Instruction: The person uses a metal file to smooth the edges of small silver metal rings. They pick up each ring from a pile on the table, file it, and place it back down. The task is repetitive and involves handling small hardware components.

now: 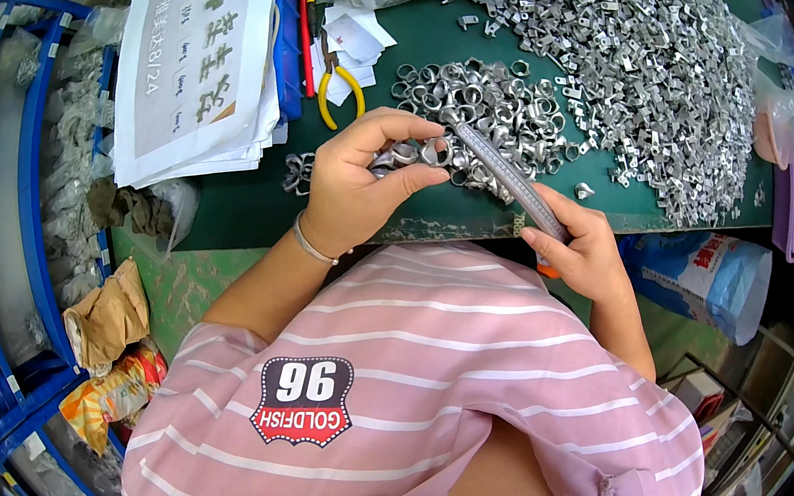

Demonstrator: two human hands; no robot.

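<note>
My left hand (354,176) is above the near edge of the green table, with a small silver metal ring (436,152) pinched between thumb and index finger. In my right hand (584,250) is a long, narrow grey bar (504,167) with fine marks along its length. Its tip is close beside the ring; I cannot tell whether they touch. Something orange (547,270) shows below my right hand, perhaps the bar's handle. Behind both hands lies a loose pile of silver metal rings (467,91), several of them partly hidden by my left hand and the bar.
A large heap of small metal brackets (635,50) covers the table's right side. Yellow-handled pliers (339,87), a red pen (305,41) and a paper stack (188,75) lie left. Blue shelving (32,144) stands at far left; a blue-white bag (697,271) is below right.
</note>
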